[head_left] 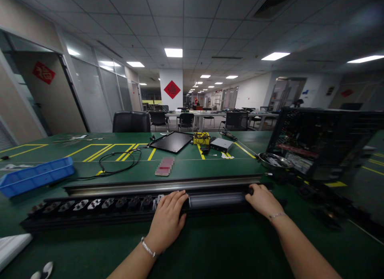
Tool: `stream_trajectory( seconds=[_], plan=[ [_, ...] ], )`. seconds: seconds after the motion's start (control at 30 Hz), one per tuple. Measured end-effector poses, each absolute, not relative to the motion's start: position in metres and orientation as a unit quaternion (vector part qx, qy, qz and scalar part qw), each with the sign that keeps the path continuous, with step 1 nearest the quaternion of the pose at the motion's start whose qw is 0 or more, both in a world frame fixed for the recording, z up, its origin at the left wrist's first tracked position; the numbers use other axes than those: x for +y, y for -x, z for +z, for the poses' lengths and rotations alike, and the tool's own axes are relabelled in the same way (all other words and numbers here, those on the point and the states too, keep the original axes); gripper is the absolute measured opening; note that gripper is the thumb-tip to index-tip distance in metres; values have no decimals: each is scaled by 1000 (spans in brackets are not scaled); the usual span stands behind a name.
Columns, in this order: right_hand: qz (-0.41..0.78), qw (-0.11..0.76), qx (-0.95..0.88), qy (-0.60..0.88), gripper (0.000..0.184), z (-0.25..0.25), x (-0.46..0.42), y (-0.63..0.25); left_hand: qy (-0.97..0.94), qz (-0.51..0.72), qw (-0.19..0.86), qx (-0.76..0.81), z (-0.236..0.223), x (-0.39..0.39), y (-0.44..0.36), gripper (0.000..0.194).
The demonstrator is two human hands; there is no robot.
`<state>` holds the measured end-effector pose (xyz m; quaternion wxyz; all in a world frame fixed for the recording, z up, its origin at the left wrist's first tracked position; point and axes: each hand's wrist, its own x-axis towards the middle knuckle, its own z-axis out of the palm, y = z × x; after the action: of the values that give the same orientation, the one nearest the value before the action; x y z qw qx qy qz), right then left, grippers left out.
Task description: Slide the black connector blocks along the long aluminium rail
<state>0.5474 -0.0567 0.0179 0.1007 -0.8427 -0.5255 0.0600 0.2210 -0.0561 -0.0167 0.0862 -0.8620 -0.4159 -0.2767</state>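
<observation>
A long black channel (99,220) lies across the green table in front of me, with a row of plug-like sockets (108,204), black and pale, along its left part. My left hand (169,215) is closed over the channel at the right end of that row, and its fingers partly cover a pale socket there. To its right runs a smooth, shiny dark stretch of the channel. My right hand (265,201) has its fingers curled on the right end of this stretch; its fingertips are partly hidden. Just behind lies a second long metal rail (132,188).
A blue bin (37,177) sits at left, near a black cable (132,161). Behind the rails lie a dark flat panel (172,142), a yellow box (201,138) and a grey box (221,144). An open computer case (318,145) and a metal bowl (274,161) stand at right.
</observation>
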Motion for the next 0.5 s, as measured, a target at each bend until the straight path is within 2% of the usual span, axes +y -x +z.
stream_trajectory(
  seconds=[0.5],
  plan=[
    [43, 107, -522, 845, 46, 13, -54, -552, 862, -285, 90, -410, -19, -55, -221, 52]
  ],
)
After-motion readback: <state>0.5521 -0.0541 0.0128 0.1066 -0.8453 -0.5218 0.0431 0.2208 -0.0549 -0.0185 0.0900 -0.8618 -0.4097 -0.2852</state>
